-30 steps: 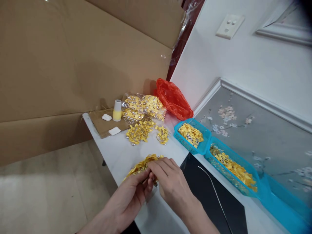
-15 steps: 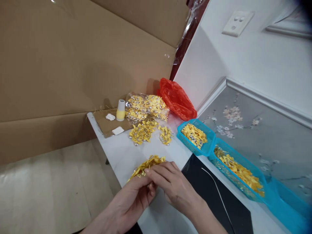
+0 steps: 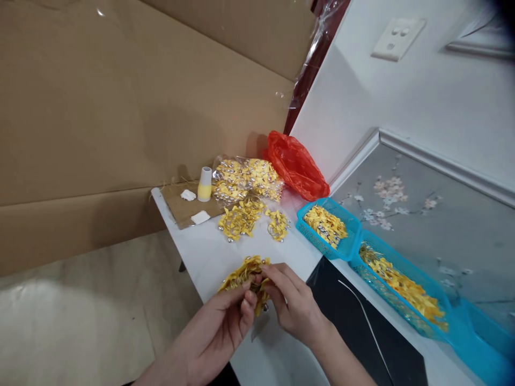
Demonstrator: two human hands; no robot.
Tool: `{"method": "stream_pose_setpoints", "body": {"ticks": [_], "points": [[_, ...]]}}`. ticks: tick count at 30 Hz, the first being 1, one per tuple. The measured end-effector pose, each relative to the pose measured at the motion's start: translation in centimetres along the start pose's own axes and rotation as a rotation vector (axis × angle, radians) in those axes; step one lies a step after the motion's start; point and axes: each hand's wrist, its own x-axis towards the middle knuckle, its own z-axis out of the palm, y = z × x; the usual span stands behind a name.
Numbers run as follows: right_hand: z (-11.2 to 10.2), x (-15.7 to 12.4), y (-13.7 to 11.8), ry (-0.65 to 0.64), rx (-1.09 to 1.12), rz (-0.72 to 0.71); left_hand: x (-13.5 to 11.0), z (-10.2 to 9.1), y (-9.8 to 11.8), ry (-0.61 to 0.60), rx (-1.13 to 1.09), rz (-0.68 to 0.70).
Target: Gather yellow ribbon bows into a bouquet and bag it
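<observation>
A bunch of yellow ribbon bows [image 3: 243, 267] with thin gold cords and small silvery beads is held over the near part of the white table. My left hand [image 3: 221, 327] grips it from below, thumb and fingers closed on the gold cords. At its right side my right hand [image 3: 295, 303] pinches the bunch with thumb and index finger; what those fingertips hold exactly is partly hidden. Beyond the hands lie a loose heap of similar yellow bows [image 3: 240, 219] and a smaller cluster [image 3: 277, 225].
Blue baskets [image 3: 354, 249] with yellow bows stand along the wall. A clear bag of bows [image 3: 247, 179], a red plastic bag [image 3: 298, 166] and a grey-yellow cone [image 3: 205, 185] are at the back. A black sheet [image 3: 362, 321] bears a thin white strip [image 3: 364, 311].
My right hand has shifted from over the left fingers to the right side of the bunch. The bunch has turned, showing its gold cords more. The view has moved slightly.
</observation>
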Motion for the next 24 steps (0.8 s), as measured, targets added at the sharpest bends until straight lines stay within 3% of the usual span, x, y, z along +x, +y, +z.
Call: {"method": "stream_pose_setpoints", "body": {"ticks": [11,16,20,24], "points": [[0.3,3.0,0.3,-0.029,0.209,0.121,-0.2,-1.2,1.1,-0.157,0.065,-0.075],[-0.1,4.3,1.8,-0.044,0.198,0.196,-0.2,-0.6,0.9,-0.055,0.113,-0.038],[0.5,6.7,5.3,0.024,-0.018,0.291,-0.2,0.2,0.7,0.048,0.147,0.053],[2.0,8.8,8.3,-0.041,-0.145,0.310,-0.4,0.5,0.3,0.090,0.182,0.124]]}}
